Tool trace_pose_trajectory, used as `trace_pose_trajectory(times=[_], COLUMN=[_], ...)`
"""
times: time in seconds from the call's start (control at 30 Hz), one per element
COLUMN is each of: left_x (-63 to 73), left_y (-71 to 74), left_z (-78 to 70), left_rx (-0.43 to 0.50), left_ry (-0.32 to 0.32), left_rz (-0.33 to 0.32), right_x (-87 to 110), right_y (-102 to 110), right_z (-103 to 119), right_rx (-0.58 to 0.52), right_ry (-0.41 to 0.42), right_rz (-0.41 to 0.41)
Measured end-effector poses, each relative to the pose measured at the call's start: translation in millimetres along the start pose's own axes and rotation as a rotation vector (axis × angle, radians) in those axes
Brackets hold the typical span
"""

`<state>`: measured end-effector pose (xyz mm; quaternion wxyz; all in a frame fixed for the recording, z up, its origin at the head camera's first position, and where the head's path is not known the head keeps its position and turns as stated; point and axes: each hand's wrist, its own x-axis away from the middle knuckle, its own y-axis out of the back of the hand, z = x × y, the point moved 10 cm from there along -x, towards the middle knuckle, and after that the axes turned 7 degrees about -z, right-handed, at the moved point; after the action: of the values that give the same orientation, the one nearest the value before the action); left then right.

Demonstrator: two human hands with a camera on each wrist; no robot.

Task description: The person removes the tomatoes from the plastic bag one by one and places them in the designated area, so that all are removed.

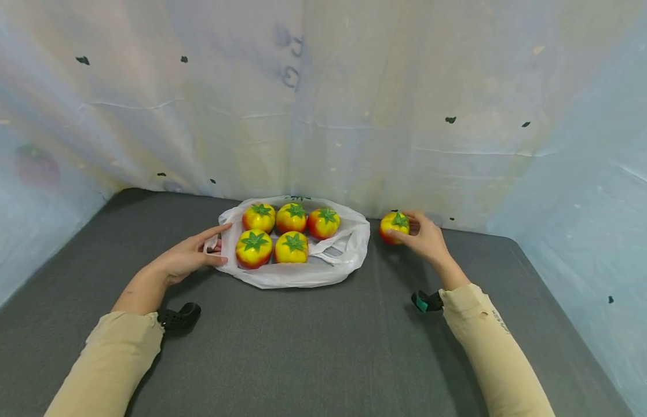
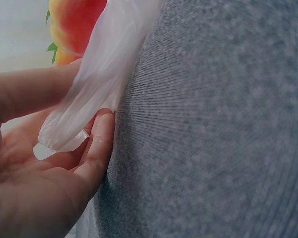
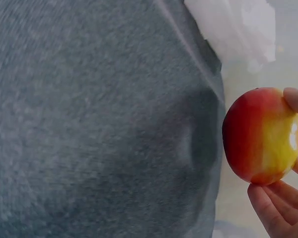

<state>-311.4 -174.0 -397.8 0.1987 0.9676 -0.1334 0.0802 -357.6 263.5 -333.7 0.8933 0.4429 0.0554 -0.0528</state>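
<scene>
In the head view a white plastic bag [image 1: 260, 280] lies with its mouth spread, and several red-and-yellow tomatoes [image 1: 253, 249] with green star-shaped tops sit inside. At the bag's left end, my left hand [image 1: 190, 255] holds the rim and handle. The left wrist view shows the thin bag plastic [image 2: 97, 74] between thumb and fingers [image 2: 97, 158]. Right of the bag, my right hand [image 1: 426, 236] grips a single tomato [image 1: 391, 227] between thumb and fingertips. Seen from the right wrist, this tomato [image 3: 260, 136] appears raised above the table, its green top mostly hidden.
A dark grey cloth-covered table [image 1: 302, 347] lies under everything. Behind the bag rises a pale plastic sheet wall [image 1: 354, 116] with small dark marks, and similar sheeting [image 1: 589, 260] closes the right side. Black straps [image 1: 179, 317] are on both wrists.
</scene>
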Motion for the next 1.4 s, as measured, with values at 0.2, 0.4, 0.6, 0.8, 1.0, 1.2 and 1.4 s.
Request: trace_pose_trajectory(times=[0.2, 0.4, 0.6, 0.8, 1.0, 1.2, 1.4], left_x=[-0.1, 0.4, 0.0, 0.8, 0.9, 0.0, 0.5], left_y=[0.0, -0.2, 0.3, 0.1, 0.4, 0.7, -0.2], left_z=[0.1, 0.5, 1.1, -0.2, 1.9, 3.2, 0.9], left_rx=[0.010, 0.020, 0.015, 0.017, 0.019, 0.014, 0.012], left_ry=[0.012, 0.013, 0.019, 0.016, 0.019, 0.021, 0.018], left_rz=[0.007, 0.007, 0.006, 0.018, 0.017, 0.018, 0.017], right_x=[-1.8, -4.3, -5.9, -5.9, -4.7, -3.9, -1.3], right_y=[-6, -10, -12, -13, -11, -9, -1], right_z=[-8, -14, -18, -19, -19, -20, -19], right_rx=[0.007, 0.008, -0.003, -0.001, 0.010, 0.015, 0.014], right_ry=[-0.014, -0.026, -0.041, -0.051, -0.053, -0.055, -0.069], right_rz=[0.005, 0.002, 0.005, 0.020, 0.033, 0.035, 0.028])
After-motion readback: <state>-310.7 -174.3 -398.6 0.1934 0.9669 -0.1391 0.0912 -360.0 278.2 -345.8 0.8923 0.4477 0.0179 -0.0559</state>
